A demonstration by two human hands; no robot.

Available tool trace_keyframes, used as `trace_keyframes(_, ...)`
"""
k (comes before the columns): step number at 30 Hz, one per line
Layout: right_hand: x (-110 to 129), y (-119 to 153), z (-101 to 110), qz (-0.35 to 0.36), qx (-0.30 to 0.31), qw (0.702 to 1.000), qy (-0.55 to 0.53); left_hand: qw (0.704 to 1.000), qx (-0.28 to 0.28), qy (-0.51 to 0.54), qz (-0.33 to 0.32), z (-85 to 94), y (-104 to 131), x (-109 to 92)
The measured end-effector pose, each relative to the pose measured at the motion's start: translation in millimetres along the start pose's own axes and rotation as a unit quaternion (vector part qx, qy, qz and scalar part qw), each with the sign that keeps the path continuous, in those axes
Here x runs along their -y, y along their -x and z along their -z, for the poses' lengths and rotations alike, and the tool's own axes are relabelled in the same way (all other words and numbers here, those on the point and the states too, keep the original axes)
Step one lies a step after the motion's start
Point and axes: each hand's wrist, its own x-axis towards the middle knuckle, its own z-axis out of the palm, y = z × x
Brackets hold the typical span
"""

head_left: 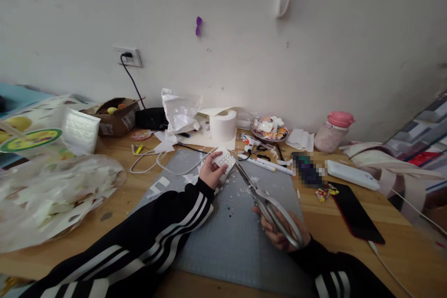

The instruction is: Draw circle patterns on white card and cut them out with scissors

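Note:
Between the thumb and fingers of my left hand (212,171) is a small white sheet printed with dark outlined shapes (225,160). My right hand (279,233) is wrapped round the handles of large metal scissors (260,195). Their blades point up and left, with the tips at the right edge of the sheet. Whether the tips touch it I cannot tell. Both hands are over a grey cutting mat (240,251), where small white scraps (159,186) lie.
A plastic bag of white scraps (66,200) lies at left. Along the wall stand a cardboard box (118,121), a paper roll (223,125), a filled dish (270,129) and a pink-lidded bottle (333,132). Markers (261,163), a white power bank (352,174) and a phone (359,216) lie at right.

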Motion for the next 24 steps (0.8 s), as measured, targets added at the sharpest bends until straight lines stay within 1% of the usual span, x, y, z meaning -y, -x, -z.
trace_keyframes(7, -1.9, 1.1, 0.8, 0.009, 0.014, 1.000, -0.005, 0.999, 0.008, 0.007, -0.033, -4.5, 2.7, -9.6)
trace_keyframes(13, -6.1, -2.4, 10.0, 0.008, 0.041, 0.999, 0.008, 0.998, 0.015, 0.009, -0.058, -4.0, 2.6, -7.5)
trace_keyframes(19, -8.4, -0.4, 8.4, 0.033, 0.029, 0.999, 0.020, 0.996, 0.011, 0.014, -0.086, -1.8, 0.9, -2.9)
trace_keyframes(24, -9.3, -0.9, 5.3, 0.049, 0.006, 0.998, 0.027, 0.995, 0.015, 0.022, -0.096, -3.7, 2.9, -3.4)
